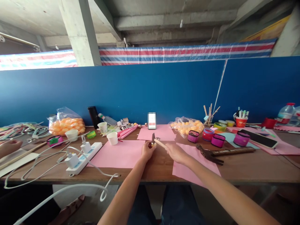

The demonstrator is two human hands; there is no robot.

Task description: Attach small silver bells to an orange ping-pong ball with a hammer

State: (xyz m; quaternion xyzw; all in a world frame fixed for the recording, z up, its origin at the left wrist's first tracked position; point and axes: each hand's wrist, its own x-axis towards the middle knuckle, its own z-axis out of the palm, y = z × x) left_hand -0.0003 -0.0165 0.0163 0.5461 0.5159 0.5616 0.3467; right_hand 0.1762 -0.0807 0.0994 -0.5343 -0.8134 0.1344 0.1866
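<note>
Far left at 9 o'clock: another person's hand (9,147) on the table (246,170); bag of orange balls (67,124), paper cups (112,138), white power strip (84,157) with trailing cables; pink paper sheet (119,154) at 10 o'clock of the hands; left hand (147,151) curled, pinching a small dark clip-like piece (153,138), hard to tell exactly what; right hand (175,152) closed on a thin wooden stick (160,143), tip touching that piece, both held just above the table at centre; the stick looks light, stiff, likely snappable, best gripped near the working end; phone (152,120) upright at 12 o'clock; tape rolls (217,140) and dark pliers (209,154) at 3 o'clock; cables at left could snag.
</note>
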